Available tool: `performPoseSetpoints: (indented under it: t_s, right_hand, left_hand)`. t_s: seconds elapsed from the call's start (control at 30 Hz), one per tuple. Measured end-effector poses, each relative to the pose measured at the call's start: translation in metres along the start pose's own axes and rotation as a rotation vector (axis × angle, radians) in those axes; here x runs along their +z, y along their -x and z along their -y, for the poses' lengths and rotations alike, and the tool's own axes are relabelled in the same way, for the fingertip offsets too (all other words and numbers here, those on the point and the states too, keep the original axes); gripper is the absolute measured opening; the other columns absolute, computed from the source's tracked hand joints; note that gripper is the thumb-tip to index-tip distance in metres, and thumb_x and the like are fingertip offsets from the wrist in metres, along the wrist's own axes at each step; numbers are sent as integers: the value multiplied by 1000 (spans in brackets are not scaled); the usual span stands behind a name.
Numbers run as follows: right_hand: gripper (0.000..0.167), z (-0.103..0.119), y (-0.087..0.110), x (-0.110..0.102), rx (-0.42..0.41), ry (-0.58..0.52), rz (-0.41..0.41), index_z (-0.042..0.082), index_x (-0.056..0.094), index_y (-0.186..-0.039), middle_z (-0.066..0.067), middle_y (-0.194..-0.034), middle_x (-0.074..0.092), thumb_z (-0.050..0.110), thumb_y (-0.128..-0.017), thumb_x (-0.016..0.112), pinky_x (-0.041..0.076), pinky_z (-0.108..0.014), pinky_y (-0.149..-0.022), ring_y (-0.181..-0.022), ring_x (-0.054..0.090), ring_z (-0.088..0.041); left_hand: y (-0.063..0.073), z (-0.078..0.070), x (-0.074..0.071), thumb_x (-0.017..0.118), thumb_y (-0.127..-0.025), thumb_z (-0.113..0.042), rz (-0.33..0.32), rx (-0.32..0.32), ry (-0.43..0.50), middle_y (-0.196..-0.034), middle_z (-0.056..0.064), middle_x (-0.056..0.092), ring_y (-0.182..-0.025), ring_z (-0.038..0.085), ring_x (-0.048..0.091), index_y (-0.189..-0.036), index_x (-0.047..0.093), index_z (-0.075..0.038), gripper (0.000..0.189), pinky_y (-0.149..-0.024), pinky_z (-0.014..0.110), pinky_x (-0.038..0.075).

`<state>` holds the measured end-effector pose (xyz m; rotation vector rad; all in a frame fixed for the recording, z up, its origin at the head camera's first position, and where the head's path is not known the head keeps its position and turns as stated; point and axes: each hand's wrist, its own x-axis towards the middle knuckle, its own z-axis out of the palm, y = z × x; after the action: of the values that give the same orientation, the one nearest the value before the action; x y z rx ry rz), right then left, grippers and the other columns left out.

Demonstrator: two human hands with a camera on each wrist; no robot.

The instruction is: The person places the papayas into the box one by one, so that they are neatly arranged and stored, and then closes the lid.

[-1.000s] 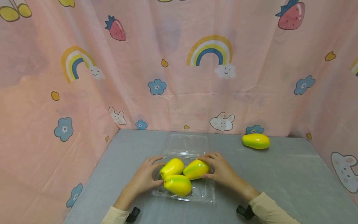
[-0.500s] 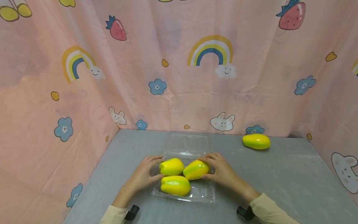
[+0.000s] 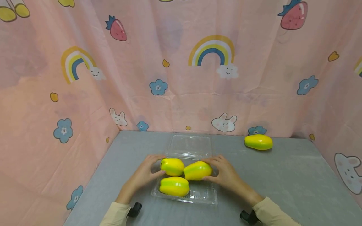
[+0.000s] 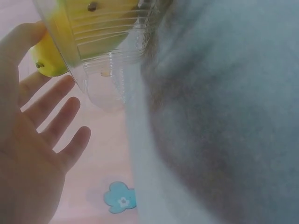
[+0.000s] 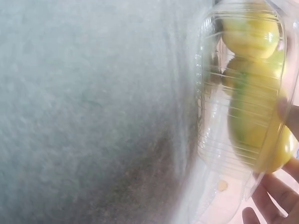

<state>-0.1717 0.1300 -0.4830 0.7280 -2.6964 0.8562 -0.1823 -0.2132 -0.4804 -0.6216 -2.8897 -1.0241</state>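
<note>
Three yellow fruits (image 3: 174, 186) sit in clear tray (image 3: 202, 191) on grey tabletop (image 3: 297, 179), pink ptd. curtain (image 3: 181, 103) behind. L hand (image 3: 145, 171) & R hand (image 3: 224, 171) each pinch a rear one. 4th fruit (image 3: 258, 142) lies far R.

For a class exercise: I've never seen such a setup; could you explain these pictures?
No machine here, just a person. The wide picture is taken from the head, looking forward and down; the two others come from the left and right wrists. On the grey table lies an open clear box with three yellow-green fruits; a fourth fruit lies apart, back right. The left hand holds the back-left fruit between thumb and fingers, the right hand the right-hand fruit.
</note>
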Motion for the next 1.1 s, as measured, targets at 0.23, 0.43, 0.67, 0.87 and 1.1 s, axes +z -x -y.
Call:
performPoseSetpoints:
  t_s: [0.23,0.43,0.67,0.87,1.1]
  right_hand:
    - [69,-2,3,6,78,30,-14,25,66,-128,11,-118,70,62,-70,80,51,-34,-86,-100,51,-5]
    - [68,-2,5,10,80,25,-64,24,67,-126,9,-117,71,63,-71,78,52,-35,-86,-100,52,-7]
    - [65,0,7,15,34,74,-100,15,70,-119,-1,-114,71,53,-69,85,53,-40,-87,-101,55,-15]
    - [65,1,6,15,-10,162,-57,21,68,-125,2,-109,72,55,-71,82,50,-39,-87,-99,55,-16]
    - [61,3,6,16,8,185,-39,20,71,-121,3,-107,72,54,-72,83,48,-41,-89,-100,54,-16]
  left_hand:
    - [-4,-1,0,75,-88,-31,-7,-41,30,-142,-3,56,-137,24,47,-138,56,-28,53,-114,55,40]
    - [-8,-1,-1,74,-89,-32,-2,-54,51,-143,-1,56,-136,26,48,-138,57,-27,52,-113,58,40]
    - [-12,0,-2,75,-88,-30,12,-13,70,-143,-1,57,-136,27,48,-141,55,-21,57,-114,58,39]
    - [-13,2,-1,78,-85,-30,23,-8,71,-143,-3,57,-137,26,48,-139,55,-27,59,-114,56,39]
    - [-12,0,-2,80,-83,-28,22,-23,101,-141,-8,57,-137,24,48,-136,55,-35,59,-114,57,38]
